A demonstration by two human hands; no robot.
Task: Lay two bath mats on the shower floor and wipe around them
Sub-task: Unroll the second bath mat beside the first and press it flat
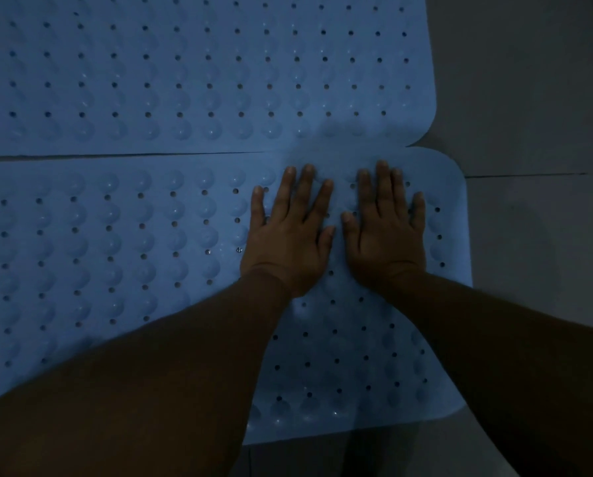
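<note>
Near bath mat [116, 256], long axis left-right, both hands [336, 232] pressed flat, fingers spread

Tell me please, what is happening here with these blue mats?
A person is laying two blue bath mats side by side on a grey tiled floor. The far mat lies flat already. Both hands, the left hand and the right hand, press flat with straight fingers on the near mat, close to its right end. No wiping cloth is in view.
</note>
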